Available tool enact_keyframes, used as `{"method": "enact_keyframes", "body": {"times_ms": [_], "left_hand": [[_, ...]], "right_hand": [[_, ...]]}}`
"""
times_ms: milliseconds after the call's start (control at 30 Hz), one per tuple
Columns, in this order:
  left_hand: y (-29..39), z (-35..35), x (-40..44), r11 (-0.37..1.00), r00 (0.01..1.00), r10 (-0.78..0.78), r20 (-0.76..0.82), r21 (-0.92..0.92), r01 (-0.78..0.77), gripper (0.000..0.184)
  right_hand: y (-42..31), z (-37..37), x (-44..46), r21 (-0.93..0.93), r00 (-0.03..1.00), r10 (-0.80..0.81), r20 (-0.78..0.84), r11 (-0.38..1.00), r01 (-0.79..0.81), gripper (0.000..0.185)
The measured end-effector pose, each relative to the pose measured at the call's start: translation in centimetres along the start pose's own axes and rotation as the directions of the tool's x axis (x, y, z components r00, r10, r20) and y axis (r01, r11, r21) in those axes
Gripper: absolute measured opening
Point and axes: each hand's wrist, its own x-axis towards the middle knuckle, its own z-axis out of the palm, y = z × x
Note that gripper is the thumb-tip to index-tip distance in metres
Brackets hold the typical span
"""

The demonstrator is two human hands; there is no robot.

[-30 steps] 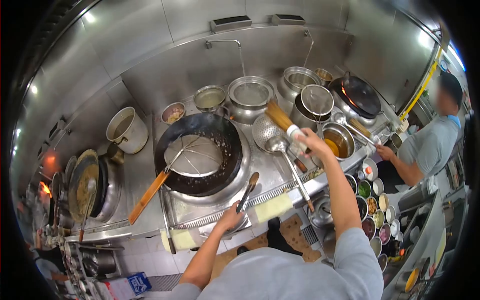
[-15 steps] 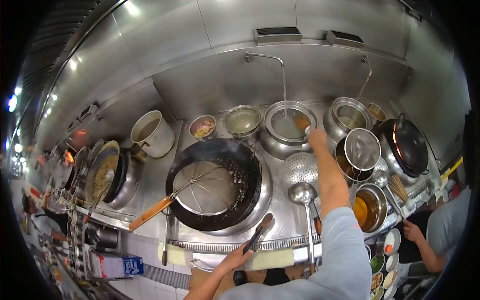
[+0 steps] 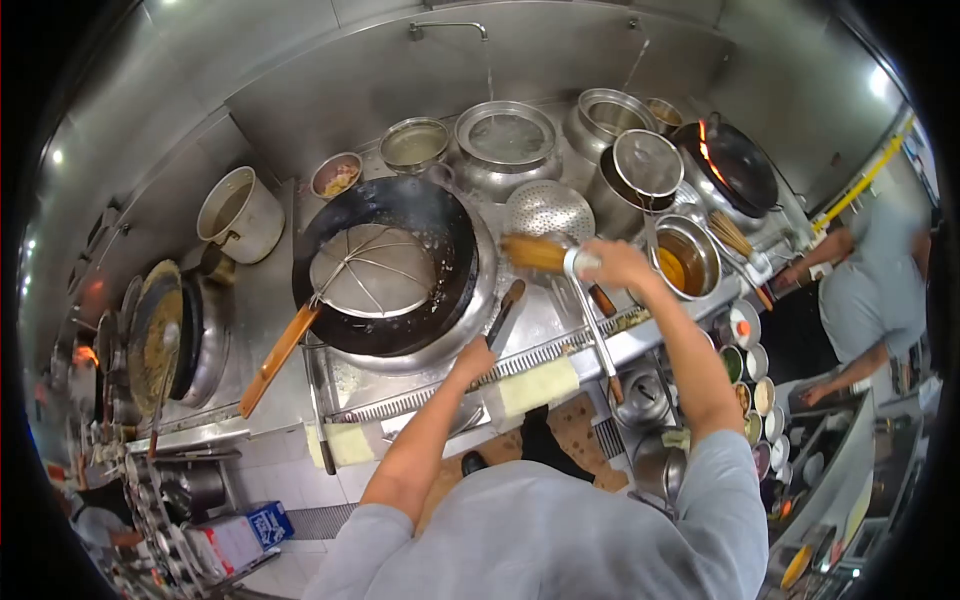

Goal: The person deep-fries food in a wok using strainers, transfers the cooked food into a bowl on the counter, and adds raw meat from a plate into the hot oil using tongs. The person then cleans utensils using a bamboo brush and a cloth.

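My left hand (image 3: pixel 475 360) is wrapped round a dark-handled tool (image 3: pixel 506 314) with a brown end, at the stove's front edge beside the wok. In my right hand (image 3: pixel 612 264) is a bamboo brush (image 3: pixel 534 252), held almost level by its white-wrapped end over a ladle, just below the perforated skimmer (image 3: pixel 550 212). The black wok (image 3: pixel 458 250) sits on the burner with a round mesh strainer (image 3: pixel 372 270) resting in it. The strainer's wooden handle (image 3: pixel 278 362) sticks out toward the lower left. The brush hides the ladle's bowl.
A water pot (image 3: pixel 507 134) stands behind the skimmer under a running tap (image 3: pixel 448 27). An oil pot (image 3: pixel 688 258) is at the right, near bowls of ingredients (image 3: pixel 757 360). Flame shows under a lidded wok (image 3: pixel 738 170). A co-worker (image 3: pixel 872 285) stands at the far right.
My right hand has brought the brush out of the water pot and back toward me, over the ladle. My left hand still holds its tool. The view has shifted.
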Motion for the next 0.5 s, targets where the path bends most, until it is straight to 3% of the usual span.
{"method": "enact_keyframes", "body": {"times_ms": [67,133,167,233,267,333,400,467,500], "left_hand": [[-0.4,-0.3,-1.3,0.996,0.995,0.094,-0.045,-0.006,-0.094,0.040],[-0.7,-0.8,-2.5,0.994,0.997,0.075,0.029,-0.078,-0.072,0.034],[-0.6,-1.1,-2.6,0.992,0.995,0.097,0.022,-0.079,-0.095,0.034],[-1.9,-0.9,-3.0,0.959,0.990,0.002,0.141,-0.281,0.039,0.029],[-2.9,-0.5,-3.6,0.921,0.974,-0.047,0.219,-0.368,0.127,0.027],[-3.1,-0.2,-4.4,0.939,0.967,-0.014,0.256,-0.328,0.100,0.032],[-0.9,-0.4,-6.3,0.981,0.998,0.056,0.004,-0.185,-0.055,0.038],[-1.6,0.5,-6.1,0.992,0.999,-0.007,0.036,-0.123,0.011,0.044],[-1.7,0.3,-6.6,0.995,1.000,-0.006,0.025,-0.102,0.008,0.047]], "right_hand": [[1.1,5.5,-2.7,-0.044,0.997,-0.060,0.042,0.997,0.062,0.060],[0.9,10.0,-4.0,-0.231,0.984,0.176,0.019,0.959,-0.167,0.058],[1.0,11.0,-5.5,-0.239,0.983,0.183,-0.002,0.955,-0.178,0.058],[0.7,13.2,-8.0,-0.042,0.953,0.256,-0.160,0.963,-0.266,0.048],[-0.6,12.8,-9.1,-0.041,0.953,0.259,-0.154,0.962,-0.268,0.048],[-3.1,12.6,-10.9,-0.103,0.982,0.186,-0.035,0.977,-0.189,0.045],[-3.6,14.5,-10.2,-0.109,0.990,0.135,-0.045,0.984,-0.140,0.044],[-2.4,16.1,-8.5,-0.171,0.990,0.133,0.045,0.978,-0.124,0.042],[-1.5,16.5,-7.9,-0.141,0.986,0.166,-0.033,0.976,-0.169,0.041]]}}
